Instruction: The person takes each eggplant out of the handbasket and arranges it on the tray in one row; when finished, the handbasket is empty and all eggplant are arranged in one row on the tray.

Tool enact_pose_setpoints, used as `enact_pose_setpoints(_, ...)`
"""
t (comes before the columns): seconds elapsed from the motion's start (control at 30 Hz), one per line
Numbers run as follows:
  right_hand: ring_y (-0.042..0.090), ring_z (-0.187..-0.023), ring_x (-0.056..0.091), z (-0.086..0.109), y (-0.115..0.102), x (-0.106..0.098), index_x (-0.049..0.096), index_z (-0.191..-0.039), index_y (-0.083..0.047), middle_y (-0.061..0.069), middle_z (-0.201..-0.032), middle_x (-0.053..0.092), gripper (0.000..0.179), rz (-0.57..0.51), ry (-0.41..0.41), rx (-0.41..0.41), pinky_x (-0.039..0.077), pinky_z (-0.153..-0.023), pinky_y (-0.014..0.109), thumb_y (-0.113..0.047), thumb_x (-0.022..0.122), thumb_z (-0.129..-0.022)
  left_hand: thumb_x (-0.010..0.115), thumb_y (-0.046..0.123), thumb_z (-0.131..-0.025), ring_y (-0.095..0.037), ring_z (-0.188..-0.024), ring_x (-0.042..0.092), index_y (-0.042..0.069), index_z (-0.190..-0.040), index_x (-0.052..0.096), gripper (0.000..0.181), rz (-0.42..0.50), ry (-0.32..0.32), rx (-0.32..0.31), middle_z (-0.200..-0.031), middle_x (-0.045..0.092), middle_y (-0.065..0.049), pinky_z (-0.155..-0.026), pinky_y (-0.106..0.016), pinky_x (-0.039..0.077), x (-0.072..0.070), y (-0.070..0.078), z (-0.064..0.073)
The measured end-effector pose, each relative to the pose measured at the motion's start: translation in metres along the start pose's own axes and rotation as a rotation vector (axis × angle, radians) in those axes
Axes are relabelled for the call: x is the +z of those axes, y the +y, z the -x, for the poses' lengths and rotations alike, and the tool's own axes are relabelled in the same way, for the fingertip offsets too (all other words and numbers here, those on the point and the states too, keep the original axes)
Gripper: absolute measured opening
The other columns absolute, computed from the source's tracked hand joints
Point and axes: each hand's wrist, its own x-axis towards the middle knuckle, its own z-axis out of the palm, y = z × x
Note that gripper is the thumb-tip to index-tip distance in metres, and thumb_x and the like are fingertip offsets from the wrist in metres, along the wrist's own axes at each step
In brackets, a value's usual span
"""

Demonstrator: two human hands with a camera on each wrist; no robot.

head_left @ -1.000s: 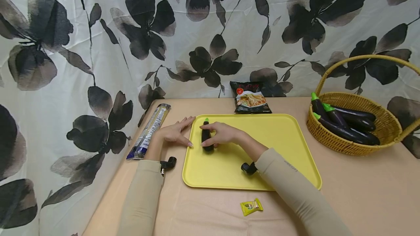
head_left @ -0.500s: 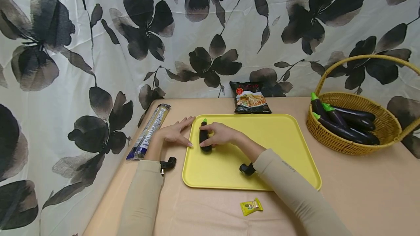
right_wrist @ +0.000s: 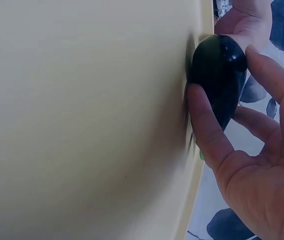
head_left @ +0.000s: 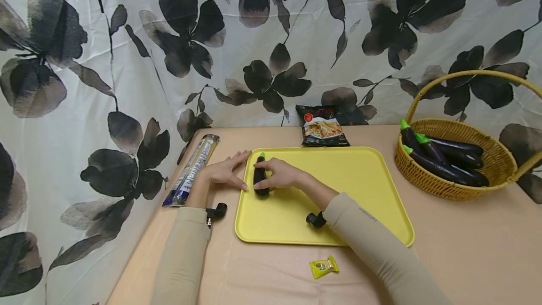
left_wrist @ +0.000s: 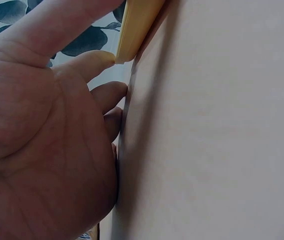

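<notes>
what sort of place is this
Probably a staged tabletop recording setup: a floral sheet hangs right behind the table, and two small black wrist cameras are being worn.

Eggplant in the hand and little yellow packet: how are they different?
The eggplant is dark with a green tip; the packet is yellow. The eggplant is long, the packet short. The right hand grips the eggplant; no hand touches the packet. Neither is in the basket.

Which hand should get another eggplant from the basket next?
Probably the right hand: it's nearer the basket, once it lets go of the eggplant it holds. The left hand, across the tray, is farther.
</notes>
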Motion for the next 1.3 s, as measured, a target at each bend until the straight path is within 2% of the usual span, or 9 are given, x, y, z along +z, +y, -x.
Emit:
enact_pose_setpoints(0.23, 0.023, -0.071, 0.074, 0.008, -0.004, -0.004, 0.04, -0.161, -0.01, 0.024, -0.127, 0.064, 0.081, 0.019, 0.015, 0.041, 0.051, -0.084, 0.028, -0.037, 0.078, -0.094, 0.095, 0.051, -0.068, -0.036, -0.161, -0.015, 0.034, -0.169, 0.01, 0.133, -0.003, 0.003, -0.012, -0.177, -0.006, -0.003, -0.127, -0.066, -0.008, 0.0, 0.001, 0.0)
enact_pose_setpoints(0.4, 0.021, -0.083, 0.071, 0.019, -0.007, -0.013, 0.04, -0.162, -0.014, 0.026, -0.143, 0.05, 0.082, 0.046, 0.05, 0.054, 0.051, -0.088, 0.032, -0.043, 0.076, -0.094, 0.095, 0.051, -0.068, -0.037, -0.161, -0.015, 0.034, -0.169, 0.01, 0.133, -0.004, 0.006, -0.011, -0.177, -0.006, -0.004, -0.127, -0.067, -0.007, 0.001, 0.001, 0.001)
enact_pose_setpoints(0.43, 0.022, -0.088, 0.069, 0.024, -0.01, -0.016, 0.041, -0.161, -0.015, 0.024, -0.148, 0.044, 0.081, 0.051, 0.067, 0.048, 0.052, -0.087, 0.033, -0.043, 0.077, -0.094, 0.096, 0.051, -0.067, -0.037, -0.161, -0.015, 0.034, -0.169, 0.01, 0.134, -0.001, 0.005, -0.01, -0.177, -0.006, -0.004, -0.127, -0.067, -0.008, 0.001, 0.001, 0.001)
enact_pose_setpoints(0.67, 0.027, -0.121, 0.061, 0.075, -0.035, -0.04, 0.044, -0.16, -0.026, 0.013, -0.159, 0.038, 0.072, 0.128, 0.225, -0.118, 0.059, -0.096, 0.044, -0.045, 0.074, -0.096, 0.096, 0.053, -0.066, -0.037, -0.161, -0.015, 0.034, -0.169, 0.01, 0.135, -0.004, 0.007, -0.007, -0.177, -0.004, -0.001, -0.128, -0.065, -0.008, 0.001, -0.002, 0.001)
enact_pose_setpoints(0.83, 0.027, -0.144, 0.046, 0.118, -0.041, -0.055, 0.047, -0.158, -0.031, 0.003, -0.165, 0.035, 0.069, 0.211, 0.36, -0.194, 0.053, -0.106, 0.054, -0.046, 0.074, -0.096, 0.096, 0.05, -0.068, -0.037, -0.161, -0.015, 0.031, -0.169, 0.01, 0.134, -0.01, 0.004, 0.003, -0.177, -0.004, -0.002, -0.129, -0.062, -0.009, 0.001, 0.0, 0.002)
enact_pose_setpoints(0.9, 0.03, -0.15, 0.04, 0.133, -0.038, -0.06, 0.049, -0.157, -0.029, 0.005, -0.165, 0.036, 0.068, 0.241, 0.414, -0.215, 0.049, -0.11, 0.057, -0.044, 0.075, -0.095, 0.096, 0.049, -0.069, -0.038, -0.161, -0.014, 0.029, -0.169, 0.01, 0.134, -0.014, 0.003, 0.008, -0.177, -0.004, -0.003, -0.129, -0.062, -0.009, 0.0, 0.001, 0.001)
enact_pose_setpoints(1.07, 0.032, -0.149, 0.041, 0.153, -0.028, -0.073, 0.054, -0.153, -0.027, 0.006, -0.163, 0.04, 0.064, 0.264, 0.497, -0.224, 0.047, -0.11, 0.059, -0.035, 0.078, -0.094, 0.095, 0.048, -0.07, -0.038, -0.161, -0.013, 0.029, -0.169, 0.01, 0.133, -0.022, 0.007, 0.008, -0.177, -0.004, -0.004, -0.128, -0.063, -0.008, -0.001, 0.002, 0.002)
enact_pose_setpoints(1.3, 0.034, -0.151, 0.039, 0.169, -0.011, -0.089, 0.055, -0.153, -0.025, 0.01, -0.159, 0.045, 0.064, 0.289, 0.53, -0.177, 0.041, -0.116, 0.064, -0.029, 0.08, -0.094, 0.095, 0.049, -0.069, -0.036, -0.162, -0.013, 0.031, -0.169, 0.01, 0.132, -0.028, 0.008, 0.009, -0.177, -0.003, -0.002, -0.129, -0.061, -0.008, -0.002, 0.001, 0.001)
